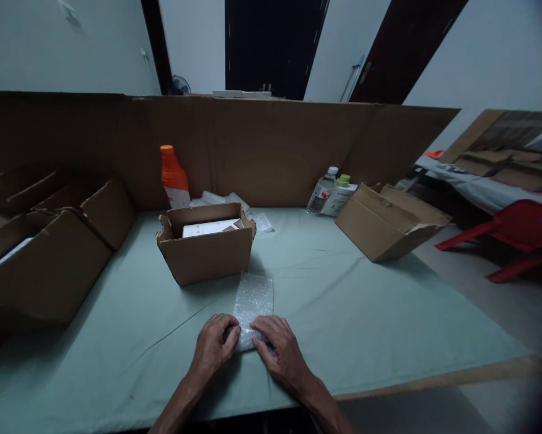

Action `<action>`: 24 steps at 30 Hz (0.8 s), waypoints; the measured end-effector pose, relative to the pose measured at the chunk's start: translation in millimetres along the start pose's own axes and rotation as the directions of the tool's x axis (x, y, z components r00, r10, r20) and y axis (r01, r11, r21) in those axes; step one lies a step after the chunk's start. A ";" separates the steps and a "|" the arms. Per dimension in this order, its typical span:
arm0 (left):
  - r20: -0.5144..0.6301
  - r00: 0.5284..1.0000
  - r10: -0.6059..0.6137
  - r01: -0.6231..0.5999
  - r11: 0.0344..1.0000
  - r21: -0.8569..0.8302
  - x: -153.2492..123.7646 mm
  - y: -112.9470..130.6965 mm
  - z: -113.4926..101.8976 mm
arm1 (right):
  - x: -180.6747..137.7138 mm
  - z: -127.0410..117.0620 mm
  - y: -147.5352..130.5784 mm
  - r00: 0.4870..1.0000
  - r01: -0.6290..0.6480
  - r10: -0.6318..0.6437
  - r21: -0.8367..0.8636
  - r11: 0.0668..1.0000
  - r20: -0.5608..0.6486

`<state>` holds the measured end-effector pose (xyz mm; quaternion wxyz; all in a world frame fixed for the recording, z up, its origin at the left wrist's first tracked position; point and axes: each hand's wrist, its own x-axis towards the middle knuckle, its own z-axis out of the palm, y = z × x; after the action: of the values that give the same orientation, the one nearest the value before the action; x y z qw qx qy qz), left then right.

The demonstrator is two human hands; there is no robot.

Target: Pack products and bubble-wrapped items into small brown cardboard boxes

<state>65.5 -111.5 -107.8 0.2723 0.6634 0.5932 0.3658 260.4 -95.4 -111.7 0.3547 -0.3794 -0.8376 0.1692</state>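
A strip of clear bubble wrap [254,295] lies on the pale green cloth near the front of the table, its far end stretched flat away from me. Its near end is folded over into a thicker bundle. My left hand [216,339] grips the left edge of that bundle with curled fingers and thumb. From the right side, my right hand [277,346] pinches the same bundle. A dark patch shows between my left thumb and fingers; whether it is an object or shadow I cannot tell. Anything inside the fold is hidden.
Just beyond the wrap stands an open cardboard box [207,256] holding white boxes. Larger cartons [63,265] line the left side. Behind are an orange bottle [175,175], a clear bottle [322,193] and more bubble wrap [264,223]. Another carton [383,223] sits tilted at right. A cardboard wall [280,150] closes the back.
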 end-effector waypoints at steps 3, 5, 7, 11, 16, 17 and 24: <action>0.004 1.000 0.001 -0.001 1.000 -0.005 0.1 -1.0 0.3 | 1.8 -0.7 -0.4 1.000 0.004 -0.004 -0.011 1.000 0.009; 0.008 1.000 -0.002 0.002 1.000 -0.009 0.1 -1.7 0.4 | 2.9 -1.3 -0.7 1.000 0.006 -0.006 -0.012 1.000 0.011; 0.014 1.000 -0.008 0.008 1.000 -0.013 0.1 -1.9 -0.1 | 3.5 -1.6 -1.0 1.000 -0.001 0.001 -0.007 1.000 0.015; 0.037 0.999 -0.019 0.020 1.000 -0.022 -0.3 -0.8 -2.7 | 3.5 -1.6 -2.0 1.000 -0.004 0.004 0.013 1.000 0.016; 0.069 0.997 -0.027 0.029 0.999 -0.024 -1.7 -0.1 -6.3 | 2.2 -2.7 -4.2 0.999 -0.003 0.002 0.025 1.000 0.041; 0.075 0.997 -0.030 0.032 0.999 -0.023 -2.1 -0.2 -7.0 | 1.7 -3.4 -4.7 0.999 0.000 -0.001 0.024 1.000 0.045; 0.139 0.988 -0.064 0.062 0.998 0.016 -4.6 3.7 -13.3 | -4.4 -11.7 -9.1 0.998 0.029 -0.026 -0.053 0.998 0.060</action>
<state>56.8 -117.6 -97.9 0.3209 0.6698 0.5955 0.3062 266.2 -104.4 -100.6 0.3214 -0.3722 -0.8572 0.1530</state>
